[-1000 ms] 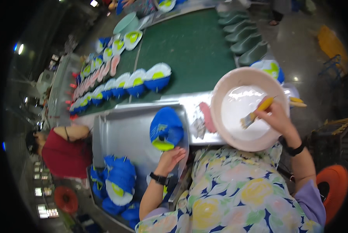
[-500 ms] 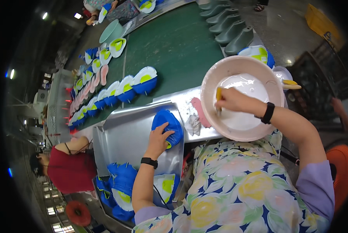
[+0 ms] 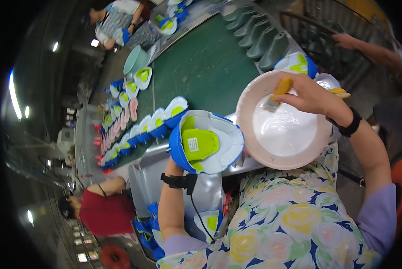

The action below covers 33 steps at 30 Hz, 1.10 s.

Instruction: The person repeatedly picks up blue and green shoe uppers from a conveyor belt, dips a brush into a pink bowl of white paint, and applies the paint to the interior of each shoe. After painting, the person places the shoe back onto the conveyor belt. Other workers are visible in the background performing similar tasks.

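A blue shoe upper with a white and lime-green lining (image 3: 206, 145) is held up by my left hand (image 3: 175, 167), its lined underside facing me. My left fingers are hidden behind it. Close to its right stands a pale pink basin (image 3: 246, 105) with white liquid (image 3: 277, 134) inside. Over the far part of this basin, my right hand (image 3: 305, 92) grips a brush by its yellow handle (image 3: 283, 85). The brush's bristle end points down toward the liquid.
Rows of similar uppers (image 3: 158, 123) and pink insoles (image 3: 133, 109) line the green belt (image 3: 201, 58). Grey-green shoe lasts (image 3: 272, 51) stand at the far right. A metal tray (image 3: 142, 188) lies below my left arm. A co-worker in red (image 3: 107, 208) is at left; another person's hand (image 3: 344, 41) reaches in at right.
My left hand has lifted the shoe upper off the metal tray and turned its lining toward me. My right hand has moved with the brush to the far side of the basin.
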Tool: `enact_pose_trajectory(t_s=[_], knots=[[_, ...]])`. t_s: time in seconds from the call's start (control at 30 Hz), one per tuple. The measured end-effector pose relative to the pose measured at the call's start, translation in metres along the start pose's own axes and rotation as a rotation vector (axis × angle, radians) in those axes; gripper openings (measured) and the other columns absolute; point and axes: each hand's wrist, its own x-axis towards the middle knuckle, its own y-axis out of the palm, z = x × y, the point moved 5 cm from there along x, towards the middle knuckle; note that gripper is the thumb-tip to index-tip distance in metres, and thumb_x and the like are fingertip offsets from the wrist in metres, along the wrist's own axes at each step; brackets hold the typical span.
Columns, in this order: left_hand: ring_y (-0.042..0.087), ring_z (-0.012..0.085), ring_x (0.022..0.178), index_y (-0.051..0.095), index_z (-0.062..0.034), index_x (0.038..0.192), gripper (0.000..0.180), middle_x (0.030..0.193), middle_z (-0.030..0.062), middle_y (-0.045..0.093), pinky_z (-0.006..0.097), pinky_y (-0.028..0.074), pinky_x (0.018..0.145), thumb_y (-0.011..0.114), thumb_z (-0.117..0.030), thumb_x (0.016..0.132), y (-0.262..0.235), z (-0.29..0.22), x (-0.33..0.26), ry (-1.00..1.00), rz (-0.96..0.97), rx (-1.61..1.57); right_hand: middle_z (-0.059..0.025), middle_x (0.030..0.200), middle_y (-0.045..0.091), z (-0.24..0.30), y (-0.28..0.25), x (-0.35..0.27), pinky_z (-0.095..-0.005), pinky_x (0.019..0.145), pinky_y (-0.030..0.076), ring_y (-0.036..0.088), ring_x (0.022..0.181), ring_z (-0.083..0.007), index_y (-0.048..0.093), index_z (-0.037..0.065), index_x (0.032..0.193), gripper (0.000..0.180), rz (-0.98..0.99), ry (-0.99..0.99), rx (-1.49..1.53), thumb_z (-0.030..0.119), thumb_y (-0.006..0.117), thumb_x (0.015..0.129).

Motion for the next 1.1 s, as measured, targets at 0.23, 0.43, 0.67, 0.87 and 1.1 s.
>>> enact_pose_trajectory(t_s=[0.23, 0.43, 0.67, 0.87, 1.1], knots=[[0.066, 0.0245, 0.11, 0.055, -0.0031, 0.135, 0.045, 0.125, 0.0122, 0.066, 0.035, 0.054, 0.095, 0.066, -0.006, 0.091, 0.073, 0.027, 0.058, -0.084, 0.138, -0.076, -0.0145, 0.084, 0.07, 0.021, -0.021, 0.019, -0.0348, 0.072, 0.053, 0.069, 0.078, -0.0278, 0.059, 0.002, 0.1, 0.025, -0.04, 0.022, 0.167, 0.02, 0.073, 0.089], [0.067, 0.0245, 0.109, 0.055, -0.0026, 0.136, 0.045, 0.125, 0.0124, 0.066, 0.035, 0.054, 0.095, 0.066, -0.007, 0.092, 0.074, 0.042, 0.071, 0.124, -0.055, 0.052, -0.0176, 0.076, 0.069, -0.009, -0.024, -0.009, -0.0363, 0.066, 0.053, 0.069, 0.07, -0.0281, 0.061, -0.005, 0.092, 0.035, -0.286, 0.39, 0.114, 0.027, 0.074, 0.085], [0.067, 0.0244, 0.109, 0.054, -0.0022, 0.137, 0.045, 0.125, 0.0127, 0.066, 0.035, 0.054, 0.096, 0.065, -0.008, 0.093, 0.072, 0.056, 0.067, 0.528, -0.368, 0.503, -0.0152, 0.077, 0.07, -0.029, 0.017, -0.027, -0.0309, 0.06, 0.054, 0.069, 0.065, -0.0193, 0.065, -0.009, 0.089, 0.039, -0.337, 0.565, 0.409, 0.03, 0.072, 0.085], [0.067, 0.0244, 0.109, 0.054, -0.0018, 0.137, 0.046, 0.126, 0.013, 0.066, 0.035, 0.055, 0.096, 0.065, -0.008, 0.094, 0.078, 0.045, 0.061, 0.816, -0.432, 0.93, -0.0141, 0.079, 0.071, -0.015, 0.039, -0.034, -0.0283, 0.058, 0.055, 0.07, 0.064, -0.0179, 0.066, -0.008, 0.092, 0.04, -0.285, 0.57, 0.572, 0.031, 0.072, 0.087], [0.067, 0.024, 0.107, 0.053, -0.001, 0.138, 0.045, 0.125, 0.013, 0.066, 0.035, 0.055, 0.096, 0.065, -0.009, 0.095, 0.075, 0.022, 0.069, 0.794, -0.295, 1.405, -0.0108, 0.081, 0.071, 0.0, 0.021, -0.035, -0.0275, 0.061, 0.053, 0.068, 0.067, -0.0143, 0.067, -0.005, 0.095, 0.03, -0.304, 0.454, 0.55, 0.023, 0.076, 0.088]])
